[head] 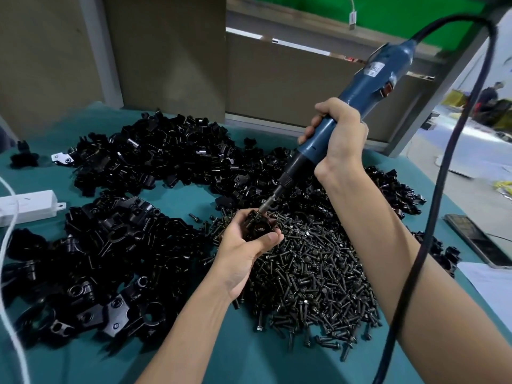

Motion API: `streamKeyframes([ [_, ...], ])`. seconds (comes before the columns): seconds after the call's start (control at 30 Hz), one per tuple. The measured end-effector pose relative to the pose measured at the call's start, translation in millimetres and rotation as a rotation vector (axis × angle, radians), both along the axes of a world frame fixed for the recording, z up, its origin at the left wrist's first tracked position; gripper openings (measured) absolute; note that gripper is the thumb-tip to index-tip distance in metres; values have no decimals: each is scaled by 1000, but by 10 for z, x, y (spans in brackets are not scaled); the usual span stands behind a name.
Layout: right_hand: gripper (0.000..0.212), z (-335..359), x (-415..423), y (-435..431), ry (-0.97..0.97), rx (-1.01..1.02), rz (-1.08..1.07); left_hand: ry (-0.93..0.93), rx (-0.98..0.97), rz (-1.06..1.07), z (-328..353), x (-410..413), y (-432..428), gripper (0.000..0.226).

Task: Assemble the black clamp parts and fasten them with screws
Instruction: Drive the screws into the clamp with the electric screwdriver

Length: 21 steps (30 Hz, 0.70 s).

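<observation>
My left hand grips a black clamp just above the pile of dark screws. My right hand is wrapped around a blue electric screwdriver, which slants down to the left. Its bit rests on top of the clamp in my left hand. A thick black cable runs from the tool's rear and loops down the right side. Loose black clamp parts lie heaped at the back, and more clamps are piled at the left front.
The table has a teal cover. A white power strip with a white cord lies at the left edge. A dark phone and a white sheet sit at the right. Board walls stand behind the table.
</observation>
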State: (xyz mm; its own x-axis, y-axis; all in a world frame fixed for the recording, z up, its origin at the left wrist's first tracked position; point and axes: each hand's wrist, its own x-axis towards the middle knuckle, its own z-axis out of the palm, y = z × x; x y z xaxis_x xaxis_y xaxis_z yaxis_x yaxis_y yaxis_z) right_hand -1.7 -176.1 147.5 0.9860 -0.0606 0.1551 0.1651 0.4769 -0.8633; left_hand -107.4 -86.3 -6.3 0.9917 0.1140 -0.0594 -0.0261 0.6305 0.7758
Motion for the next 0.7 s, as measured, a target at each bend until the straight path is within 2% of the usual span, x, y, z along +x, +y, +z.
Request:
streamKeyframes([
  [0.13, 14, -20, 3, 6, 3, -20, 7, -13, 50, -18, 0, -12, 1, 38],
  [0.27, 14, -28, 23, -8, 34, -4, 16, -31, 130, -18, -13, -24, 1, 34],
  [0.57, 21, -65, 39, -20, 55, -9, 6, -31, 206, 11, -57, -28, -12, 46],
  [0.7, 15, -74, 33, -3, 53, -18, 8, -17, 209, 3, -61, -25, -8, 49],
])
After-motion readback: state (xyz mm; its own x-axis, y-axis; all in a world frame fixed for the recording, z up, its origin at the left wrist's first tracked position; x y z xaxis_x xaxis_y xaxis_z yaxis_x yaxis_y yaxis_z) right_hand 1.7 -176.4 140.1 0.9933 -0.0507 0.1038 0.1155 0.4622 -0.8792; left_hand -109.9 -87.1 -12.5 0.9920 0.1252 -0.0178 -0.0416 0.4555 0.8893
